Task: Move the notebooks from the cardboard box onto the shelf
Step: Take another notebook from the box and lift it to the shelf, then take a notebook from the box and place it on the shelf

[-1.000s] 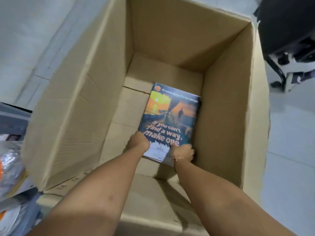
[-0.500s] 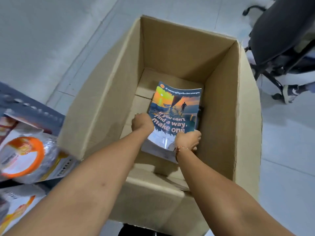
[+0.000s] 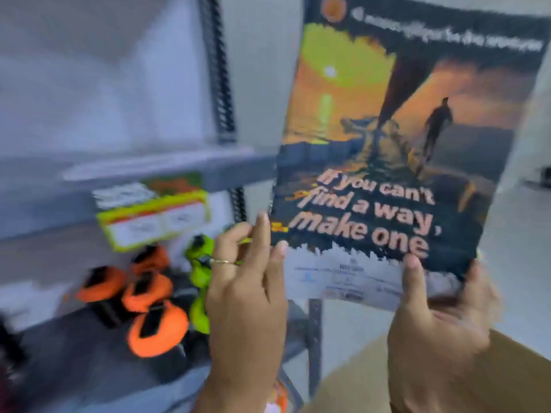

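Head view, blurred by motion. A thin soft-cover notebook (image 3: 396, 150), its cover printed with an orange-and-yellow sunset, a dark walking silhouette and the slogan "If you can't find a way, make one", is held upright in the air, cover facing the camera, filling the upper right of the frame. It is clear of the brown cardboard box (image 3: 357, 380), of which only a strip of rim shows at the bottom edge, between the two forearms.

The right hand (image 3: 441, 317) grips the notebook's lower right corner: the thumb lies across the front of the white lower band of the cover, the fingers curl behind it. The left hand (image 3: 247, 287), which wears a thin gold ring, is partly open at the notebook's lower left edge; its thumb tip rests on the cover and one extended fingertip touches the edge, the remaining fingers spread loosely to the left.

To the left stands a grey metal shelf unit (image 3: 167, 171) with a dark perforated upright. The board level with the notebook's middle appears bare where visible. Under it hangs or sits a green-and-white labelled package (image 3: 155, 216); blur prevents telling which. On the lower board lie several orange-and-black padded items (image 3: 149, 296) and, just beside them, lime-green ones (image 3: 199, 260).
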A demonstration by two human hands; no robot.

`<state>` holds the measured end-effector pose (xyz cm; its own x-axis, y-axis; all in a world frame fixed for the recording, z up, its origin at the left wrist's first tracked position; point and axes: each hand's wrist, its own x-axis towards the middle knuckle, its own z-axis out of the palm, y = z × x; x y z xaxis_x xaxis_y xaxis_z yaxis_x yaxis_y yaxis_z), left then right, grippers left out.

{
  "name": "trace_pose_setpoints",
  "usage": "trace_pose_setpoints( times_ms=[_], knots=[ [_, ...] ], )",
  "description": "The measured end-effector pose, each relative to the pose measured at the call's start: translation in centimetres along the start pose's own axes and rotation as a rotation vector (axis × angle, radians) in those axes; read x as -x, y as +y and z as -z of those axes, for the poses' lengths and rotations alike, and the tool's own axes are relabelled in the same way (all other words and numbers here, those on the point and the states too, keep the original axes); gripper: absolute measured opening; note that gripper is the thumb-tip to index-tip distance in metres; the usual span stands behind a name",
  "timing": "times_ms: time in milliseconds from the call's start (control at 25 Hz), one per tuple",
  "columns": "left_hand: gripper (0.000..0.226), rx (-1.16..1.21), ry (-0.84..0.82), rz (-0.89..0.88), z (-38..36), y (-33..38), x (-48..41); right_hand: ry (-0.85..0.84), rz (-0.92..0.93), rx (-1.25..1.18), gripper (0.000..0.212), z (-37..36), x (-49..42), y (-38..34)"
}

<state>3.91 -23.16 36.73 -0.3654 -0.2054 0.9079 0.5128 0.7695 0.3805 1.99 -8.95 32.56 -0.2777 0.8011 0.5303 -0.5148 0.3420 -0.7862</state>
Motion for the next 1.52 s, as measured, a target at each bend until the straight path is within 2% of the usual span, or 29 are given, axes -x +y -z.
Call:
trace_pose_setpoints(
  times_ms=[80,160,240,360,440,520,560,680,760,840,920,960,1000,1040,1120,1200,1240,1280,1360,1400,1440,1520],
  knots=[
    [0.041,-0.096,0.139,0.033,4.3,-1.3,-4.0,-0.149,0.136,-0.062,0.063,-4.3,0.0,-5.2],
    [0.041,-0.254,0.183,0.101,8.3,-2.6,-8.1,-0.282,0.227,-0.113,0.06,-8.6,0.5,-9.9],
    [0.04,-0.422,0.098,0.214,10.2,-3.8,-11.7,-0.476,0.23,-0.097,0.053,-12.8,0.2,-12.9],
    [0.032,-0.629,-0.024,0.331,11.3,-6.5,-15.9,-0.775,0.261,0.007,0.028,-19.6,0.2,-15.4],
    [0.03,-0.714,-0.152,0.407,10.8,-7.9,-17.1,-0.919,0.315,0.26,0.022,-22.0,0.2,-15.8],
    [0.033,-0.764,-0.321,0.497,10.5,-8.9,-17.7,-1.057,0.316,0.535,0.026,-22.4,0.5,-16.1],
    [0.033,-0.786,-0.383,0.512,10.5,-9.0,-17.9,-1.09,0.303,0.598,0.029,-22.3,0.5,-16.2],
    [0.031,-0.851,-0.442,0.481,10.6,-8.2,-18.3,-1.086,0.327,0.564,0.028,-21.5,0.6,-16.7],
    [0.031,-0.903,-0.362,0.386,9.9,-7.2,-17.7,-0.928,0.46,0.364,0.024,-19.8,0.8,-15.4],
    [0.029,-0.886,-0.184,0.065,7.2,-5.5,-16.1,-0.577,0.573,0.042,0.019,-16.1,0.4,-12.3],
    [0.025,-0.736,-0.098,-0.297,3.0,-3.6,-12.5,-0.28,0.567,-0.175,0.017,-10.7,0.5,-7.3],
    [0.023,-0.612,-0.154,-0.418,0.0,-2.5,-9.2,-0.217,0.5,-0.143,0.018,-7.8,0.8,-3.5],
    [0.021,-0.445,-0.287,-0.48,-3.9,-1.0,-5.4,-0.192,0.37,-0.017,0.021,-4.7,0.9,1.5],
    [0.022,-0.296,-0.504,-0.475,-7.6,0.8,-0.9,-0.181,0.173,0.128,0.026,-1.2,1.0,7.1],
    [0.028,-0.076,-1.042,-0.291,-12.6,3.9,7.8,-0.207,-0.274,0.429,0.045,5.6,2.6,17.1],
    [0.031,-0.027,-1.655,-0.153,-18.1,6.0,18.2,-0.17,-0.722,0.848,0.052,14.7,5.0,26.6],
    [0.031,-0.047,-1.861,-0.106,-20.4,5.5,23.5,-0.159,-0.909,1.027,0.049,18.9,6.4,29.8],
    [0.03,-0.1,-1.999,-0.07,-22.2,4.3,28.2,-0.156,-1.089,1.156,0.051,22.0,7.8,31.7],
    [0.031,-0.227,-2.172,0.071,-24.6,2.9,37.4,-0.043,-1.442,1.289,0.067,27.6,9.7,34.3],
    [0.033,-0.303,-2.209,0.173,-24.9,1.8,41.3,0.023,-1.55,1.307,0.075,29.2,10.2,34.9],
    [0.035,-0.411,-2.231,0.28,-24.9,1.1,44.4,0.058,-1.6,1.304,0.081,30.6,10.7,35.4],
    [0.042,-0.55,-2.162,0.461,-24.8,-0.1,47.9,0.048,-1.594,1.305,0.086,31.4,11.5,36.3]
  ],
)
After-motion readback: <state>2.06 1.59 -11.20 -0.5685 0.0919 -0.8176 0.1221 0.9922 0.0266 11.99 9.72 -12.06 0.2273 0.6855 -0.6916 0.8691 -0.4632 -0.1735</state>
